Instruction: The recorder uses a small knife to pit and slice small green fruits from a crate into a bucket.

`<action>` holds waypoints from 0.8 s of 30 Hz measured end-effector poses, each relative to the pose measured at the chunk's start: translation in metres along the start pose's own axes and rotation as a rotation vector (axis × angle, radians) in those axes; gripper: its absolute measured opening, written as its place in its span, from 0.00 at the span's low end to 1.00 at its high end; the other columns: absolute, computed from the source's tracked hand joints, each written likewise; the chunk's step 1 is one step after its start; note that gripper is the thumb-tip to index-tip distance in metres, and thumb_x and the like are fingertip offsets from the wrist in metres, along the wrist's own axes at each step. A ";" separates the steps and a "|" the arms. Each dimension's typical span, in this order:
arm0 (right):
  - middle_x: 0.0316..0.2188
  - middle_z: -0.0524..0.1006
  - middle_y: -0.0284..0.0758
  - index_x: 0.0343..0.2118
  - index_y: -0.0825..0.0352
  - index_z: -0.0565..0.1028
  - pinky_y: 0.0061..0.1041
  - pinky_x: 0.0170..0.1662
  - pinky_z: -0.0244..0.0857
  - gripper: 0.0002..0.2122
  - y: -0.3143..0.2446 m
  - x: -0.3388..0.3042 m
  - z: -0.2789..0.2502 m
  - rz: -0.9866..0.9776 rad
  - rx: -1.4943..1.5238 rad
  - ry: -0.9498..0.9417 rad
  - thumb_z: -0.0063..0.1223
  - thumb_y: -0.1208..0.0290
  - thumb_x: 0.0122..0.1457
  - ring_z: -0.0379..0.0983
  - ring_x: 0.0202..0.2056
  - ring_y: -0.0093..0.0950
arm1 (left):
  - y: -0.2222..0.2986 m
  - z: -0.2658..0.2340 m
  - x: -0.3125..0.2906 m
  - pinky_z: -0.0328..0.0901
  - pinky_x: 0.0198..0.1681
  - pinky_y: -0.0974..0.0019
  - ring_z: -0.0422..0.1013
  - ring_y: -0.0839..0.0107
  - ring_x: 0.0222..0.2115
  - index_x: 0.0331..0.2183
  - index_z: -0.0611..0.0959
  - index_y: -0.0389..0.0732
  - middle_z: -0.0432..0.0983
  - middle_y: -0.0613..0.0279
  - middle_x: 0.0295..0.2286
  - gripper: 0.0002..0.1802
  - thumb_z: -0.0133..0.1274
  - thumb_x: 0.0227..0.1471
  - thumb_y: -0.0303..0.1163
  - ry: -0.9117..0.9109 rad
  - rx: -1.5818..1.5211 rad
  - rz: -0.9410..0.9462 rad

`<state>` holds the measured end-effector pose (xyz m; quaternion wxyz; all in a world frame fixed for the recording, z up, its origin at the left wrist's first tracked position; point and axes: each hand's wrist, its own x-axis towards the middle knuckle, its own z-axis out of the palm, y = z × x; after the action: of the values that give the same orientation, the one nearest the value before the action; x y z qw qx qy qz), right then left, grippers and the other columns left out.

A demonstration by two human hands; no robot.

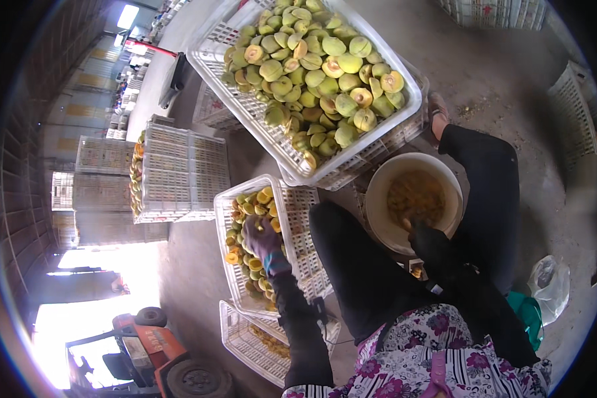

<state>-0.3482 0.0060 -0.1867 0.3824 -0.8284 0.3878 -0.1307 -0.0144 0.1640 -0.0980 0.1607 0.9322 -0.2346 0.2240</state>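
Purple-gloved, the left hand point(262, 239) is curling over halved yellow-green fruit point(253, 211) in the near white lattice crate point(305, 262); whether it is gripping one, I cannot tell. The dark-gloved right hand point(426, 240) is resting on the round white bucket's point(378, 192) rim above pale scraps, its grip hidden. I judge sorting underway; next calls for lifting one half. Beyond, a larger crate point(212, 56) is holding smooth, rounded halves.

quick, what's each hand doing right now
Left hand: gloved, down on the fruit in the crate; grip cannot be told.
Right hand: gloved, at the bucket rim; cannot be told.
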 end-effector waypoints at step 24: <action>0.30 0.74 0.46 0.45 0.63 0.66 0.39 0.35 0.64 0.18 -0.010 0.004 -0.035 0.197 0.274 0.068 0.49 0.67 0.50 0.71 0.33 0.44 | 0.184 0.031 0.021 0.69 0.28 0.69 0.71 0.69 0.30 0.32 0.75 0.39 0.73 0.61 0.31 0.11 0.54 0.44 0.32 -0.684 -1.702 -0.638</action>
<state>-0.3579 -0.0109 -0.1561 0.4893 -0.7215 0.4586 -0.1722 -0.0810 -0.0107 -0.0783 0.7575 0.5386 -0.0886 -0.3580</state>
